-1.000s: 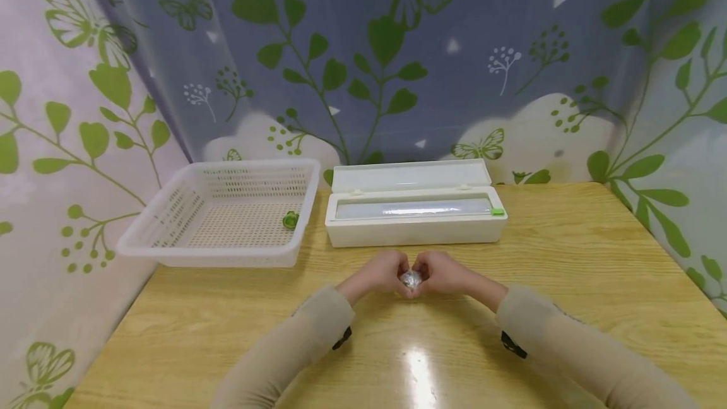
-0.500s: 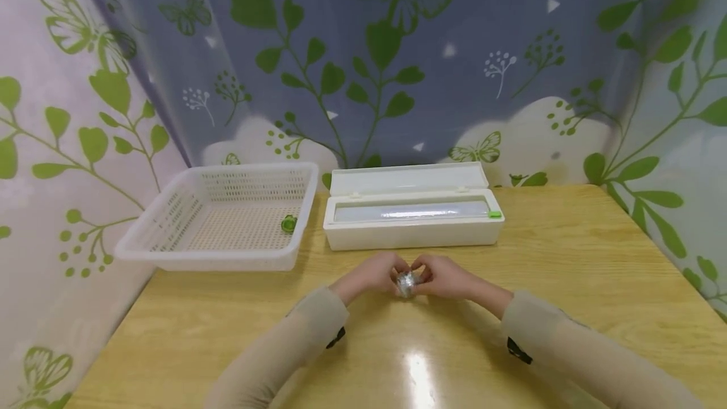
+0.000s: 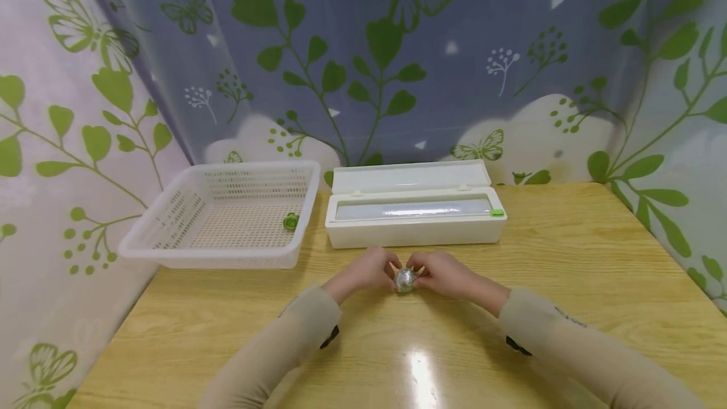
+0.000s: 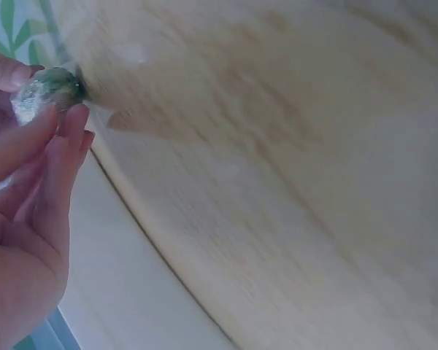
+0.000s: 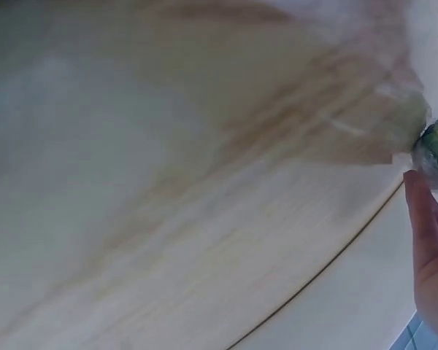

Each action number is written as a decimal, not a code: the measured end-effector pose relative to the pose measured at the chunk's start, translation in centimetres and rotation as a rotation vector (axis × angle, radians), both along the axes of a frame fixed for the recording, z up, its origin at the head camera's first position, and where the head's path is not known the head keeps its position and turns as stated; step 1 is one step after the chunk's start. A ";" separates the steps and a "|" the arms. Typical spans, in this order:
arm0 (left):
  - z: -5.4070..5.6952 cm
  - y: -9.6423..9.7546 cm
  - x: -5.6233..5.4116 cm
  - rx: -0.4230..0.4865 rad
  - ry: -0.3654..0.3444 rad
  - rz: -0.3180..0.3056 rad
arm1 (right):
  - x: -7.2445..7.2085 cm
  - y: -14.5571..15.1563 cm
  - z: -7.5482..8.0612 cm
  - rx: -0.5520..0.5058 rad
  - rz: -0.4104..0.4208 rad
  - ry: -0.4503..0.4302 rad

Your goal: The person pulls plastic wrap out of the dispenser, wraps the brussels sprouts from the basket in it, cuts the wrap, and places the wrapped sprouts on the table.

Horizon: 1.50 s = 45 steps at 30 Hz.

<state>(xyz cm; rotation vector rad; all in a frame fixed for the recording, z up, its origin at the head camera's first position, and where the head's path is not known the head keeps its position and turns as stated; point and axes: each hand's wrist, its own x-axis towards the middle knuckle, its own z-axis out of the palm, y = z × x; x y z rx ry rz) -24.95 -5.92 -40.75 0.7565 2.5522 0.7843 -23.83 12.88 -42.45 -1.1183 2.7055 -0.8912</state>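
A small round green thing wrapped in clear cling film (image 3: 404, 280) sits between both hands, low over the table in front of the white box. My left hand (image 3: 370, 269) pinches it from the left with thumb and fingertips. From the other side, the fingertips and thumb of my right hand (image 3: 444, 274) hold it too. In the left wrist view the shiny film over the green ball (image 4: 47, 93) looks crumpled. The right wrist view catches the green ball (image 5: 436, 142) at its edge, above the right fingers.
Just behind the hands stands a long white cling film dispenser (image 3: 414, 234), lid raised, roll showing and a green tab at its right end. A white plastic basket (image 3: 216, 256) at the left holds a small green item (image 3: 291, 221). Patterned curtains surround the wooden table (image 3: 568, 257).
The wrapped ball has turned and shifted slightly left, and more of it shows between the fingers. My left hand has moved a little left, so the hands are farther apart.
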 end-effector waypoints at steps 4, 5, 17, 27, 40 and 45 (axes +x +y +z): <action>0.0 0.0 0.0 0.047 -0.041 -0.006 | 0.0 -0.1 0.0 -0.012 0.033 0.007; 0.0 0.0 0.0 0.054 -0.043 -0.006 | 0.0 0.0 0.1 -0.013 0.036 0.000; -0.9 0.9 -0.2 -0.026 0.116 -0.080 | -0.6 -0.2 -0.3 -0.033 -0.032 0.011; -0.9 0.9 -0.3 -0.037 0.144 -0.148 | -0.6 -0.4 -0.2 0.001 -0.027 0.015; -0.6 1.1 0.3 -0.194 0.276 -0.089 | -0.5 -0.5 0.0 0.068 -0.005 -0.039; -0.4 1.2 0.3 -0.164 0.304 -0.096 | -0.5 -0.6 -0.3 0.054 -0.023 0.001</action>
